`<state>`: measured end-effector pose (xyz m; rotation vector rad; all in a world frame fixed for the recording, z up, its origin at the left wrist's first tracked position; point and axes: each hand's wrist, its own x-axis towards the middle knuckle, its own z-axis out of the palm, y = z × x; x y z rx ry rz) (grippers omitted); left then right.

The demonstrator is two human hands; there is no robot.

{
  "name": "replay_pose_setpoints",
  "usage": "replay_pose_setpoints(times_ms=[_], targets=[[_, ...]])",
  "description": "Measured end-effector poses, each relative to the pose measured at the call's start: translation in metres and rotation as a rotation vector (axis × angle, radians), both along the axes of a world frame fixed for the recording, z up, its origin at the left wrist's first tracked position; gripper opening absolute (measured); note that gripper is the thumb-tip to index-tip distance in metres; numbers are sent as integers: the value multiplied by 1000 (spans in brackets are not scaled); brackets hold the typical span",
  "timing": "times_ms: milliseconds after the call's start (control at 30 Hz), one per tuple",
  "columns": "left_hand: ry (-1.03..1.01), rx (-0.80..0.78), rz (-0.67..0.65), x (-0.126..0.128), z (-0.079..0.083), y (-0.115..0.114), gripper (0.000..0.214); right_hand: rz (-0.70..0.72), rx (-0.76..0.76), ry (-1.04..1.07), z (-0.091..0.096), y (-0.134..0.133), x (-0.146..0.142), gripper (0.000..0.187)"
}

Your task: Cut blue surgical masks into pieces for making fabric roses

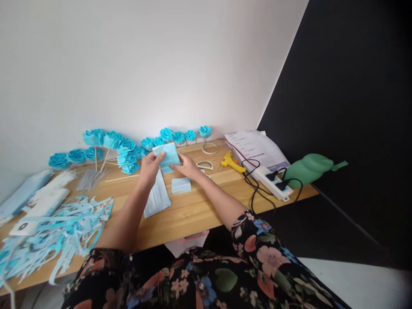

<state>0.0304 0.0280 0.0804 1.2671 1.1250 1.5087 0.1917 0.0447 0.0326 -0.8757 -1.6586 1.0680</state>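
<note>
A thin light-blue rectangular sheet (166, 155) is raised over the table, its material unclear. My left hand (150, 168) pinches its left edge, thumb on the front face. At the lower right corner, my right hand (187, 167) grips the same sheet with its fingers closed. Below my hands lies a long pale-blue pleated piece (158, 198), partly covered by the left hand. Beside it sits a small stack of pale-blue rectangles (180, 185). A roll of tape (204, 165) lies just past my right hand.
Blue artificial flowers (127, 154), several on sticks, line the wall. Cut blue strips (74, 227) heap at the left. On the right are a yellow glue gun (230, 161), a white power strip (272, 182) with black cables, papers (257, 148) and a green bag-like object (309, 169).
</note>
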Motion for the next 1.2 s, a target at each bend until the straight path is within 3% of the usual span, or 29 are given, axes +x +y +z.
replay_pose_setpoints(times_ms=[67, 167, 267, 400, 533, 600, 700, 833, 967, 1200], targets=[[-21, 26, 26, 2, 0, -1, 48, -66, 71, -177, 1, -2, -1, 40], [-36, 76, 96, 4, -3, -3, 43, -107, 162, -309, 2, -4, -3, 33], [-29, 94, 163, 9, -10, -1, 40, -108, 175, -313, -1, -7, -9, 26], [35, 150, 240, 14, -18, 7, 39, -119, 61, -241, -9, -6, -18, 25], [147, 180, 268, 7, -16, 12, 34, 134, -64, -47, -2, 4, -13, 45], [178, 163, 227, 2, -12, 9, 33, 197, -81, 9, 11, 11, -2, 55], [196, 93, 87, -1, -7, 0, 38, 74, 14, -36, 34, 15, 14, 58], [229, 4, -21, 1, -5, -12, 45, 41, 157, -165, 56, 9, 16, 39], [234, -77, -106, -2, -5, -19, 47, -65, 211, -202, 58, -1, 4, 35], [218, -192, -102, -29, -14, -27, 39, -183, 162, 21, 46, -1, 5, 35]])
